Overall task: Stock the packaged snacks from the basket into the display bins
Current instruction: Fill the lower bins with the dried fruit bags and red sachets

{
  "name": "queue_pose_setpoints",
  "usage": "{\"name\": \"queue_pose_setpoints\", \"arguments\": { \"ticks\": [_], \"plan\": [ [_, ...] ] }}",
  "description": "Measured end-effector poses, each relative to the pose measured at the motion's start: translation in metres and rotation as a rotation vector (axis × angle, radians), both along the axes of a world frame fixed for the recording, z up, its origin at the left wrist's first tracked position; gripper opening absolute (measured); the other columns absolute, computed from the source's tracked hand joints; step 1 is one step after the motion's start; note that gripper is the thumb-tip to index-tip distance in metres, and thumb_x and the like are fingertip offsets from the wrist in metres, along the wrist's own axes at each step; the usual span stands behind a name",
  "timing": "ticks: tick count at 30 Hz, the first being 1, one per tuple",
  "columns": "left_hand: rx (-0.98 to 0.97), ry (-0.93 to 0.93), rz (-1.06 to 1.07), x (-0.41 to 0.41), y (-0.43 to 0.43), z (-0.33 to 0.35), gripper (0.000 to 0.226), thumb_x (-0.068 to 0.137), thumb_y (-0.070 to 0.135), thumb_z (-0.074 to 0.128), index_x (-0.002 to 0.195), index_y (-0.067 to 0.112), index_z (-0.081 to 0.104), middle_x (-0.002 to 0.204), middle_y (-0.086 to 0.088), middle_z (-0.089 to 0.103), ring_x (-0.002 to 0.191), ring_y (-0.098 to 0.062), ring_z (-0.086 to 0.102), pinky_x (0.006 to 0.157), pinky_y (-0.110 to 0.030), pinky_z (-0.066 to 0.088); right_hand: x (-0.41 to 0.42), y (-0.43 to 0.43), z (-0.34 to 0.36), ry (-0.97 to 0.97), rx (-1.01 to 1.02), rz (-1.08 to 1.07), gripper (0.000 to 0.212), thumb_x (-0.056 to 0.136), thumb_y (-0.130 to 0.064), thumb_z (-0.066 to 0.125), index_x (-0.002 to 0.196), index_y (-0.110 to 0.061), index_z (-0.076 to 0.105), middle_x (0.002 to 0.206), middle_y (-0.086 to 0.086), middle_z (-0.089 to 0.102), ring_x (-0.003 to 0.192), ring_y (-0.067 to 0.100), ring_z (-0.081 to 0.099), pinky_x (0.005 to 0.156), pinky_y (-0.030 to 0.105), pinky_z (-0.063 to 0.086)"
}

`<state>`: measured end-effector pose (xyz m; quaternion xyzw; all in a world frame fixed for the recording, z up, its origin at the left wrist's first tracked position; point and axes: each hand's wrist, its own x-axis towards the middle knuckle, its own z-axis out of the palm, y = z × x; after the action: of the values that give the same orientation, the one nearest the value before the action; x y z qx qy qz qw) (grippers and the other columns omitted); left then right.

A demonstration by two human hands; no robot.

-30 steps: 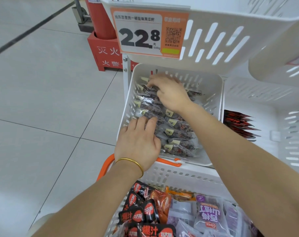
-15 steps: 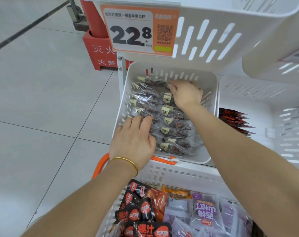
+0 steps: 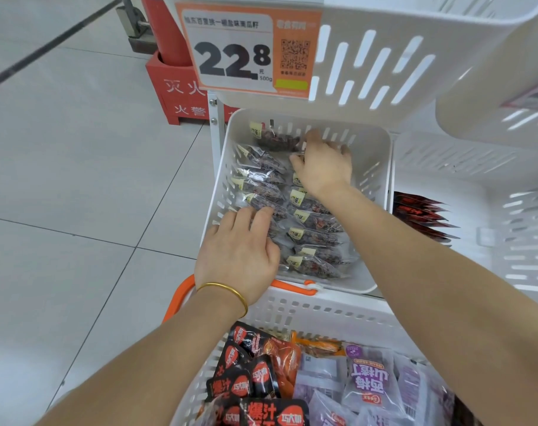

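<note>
Left hand (image 3: 240,253) flat on packets (image 3: 310,235), right hand (image 3: 323,167) farther back

Lower display bin (image 3: 375,167), centre of frame: white, slotted walls. It holds clear snack packets (image 3: 310,238) with dark contents and pale yellow labels, overlapped in two columns running front to back. One crosswise packet (image 3: 274,139) lies against the far wall.

Neighbouring bin (image 3: 523,241), right of frame: dark red packets (image 3: 421,213) stacked at its left side.

Stock basket (image 3: 323,312), bottom of frame: white, orange handle, just in front of the lower bin. It contains black-and-orange packets (image 3: 246,382) at left and purple-and-white packets (image 3: 369,382) at right, loosely heaped.
</note>
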<state>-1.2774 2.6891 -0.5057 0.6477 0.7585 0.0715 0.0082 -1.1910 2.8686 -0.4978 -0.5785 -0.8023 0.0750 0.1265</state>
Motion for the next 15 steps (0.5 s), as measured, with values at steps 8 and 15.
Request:
{"name": "queue_pose_setpoints", "arguments": {
  "ticks": [8, 15],
  "plan": [
    [0.013, 0.019, 0.009, 0.000, 0.000, 0.001, 0.072, 0.076, 0.037, 0.001, 0.140, 0.024, 0.032, 0.124, 0.003, 0.049, 0.113, -0.018, 0.044, 0.090, -0.032, 0.040, -0.008, 0.003, -0.001, 0.081, -0.051, 0.082, 0.047, 0.091, -0.028, 0.051, 0.137, -0.021, 0.042, 0.132, 0.007, 0.050, 0.115, 0.029, 0.051, 0.098, 0.040, 0.034],
    [0.009, 0.012, 0.004, 0.000, 0.001, 0.001, 0.070, 0.077, 0.037, 0.002, 0.139, 0.024, 0.032, 0.123, 0.003, 0.050, 0.112, -0.018, 0.044, 0.092, -0.033, 0.040, -0.020, 0.000, 0.000, 0.057, -0.056, 0.086, 0.044, 0.094, -0.044, 0.044, 0.134, -0.026, 0.047, 0.130, 0.001, 0.057, 0.118, 0.026, 0.052, 0.108, 0.044, 0.026]
  ]
}}
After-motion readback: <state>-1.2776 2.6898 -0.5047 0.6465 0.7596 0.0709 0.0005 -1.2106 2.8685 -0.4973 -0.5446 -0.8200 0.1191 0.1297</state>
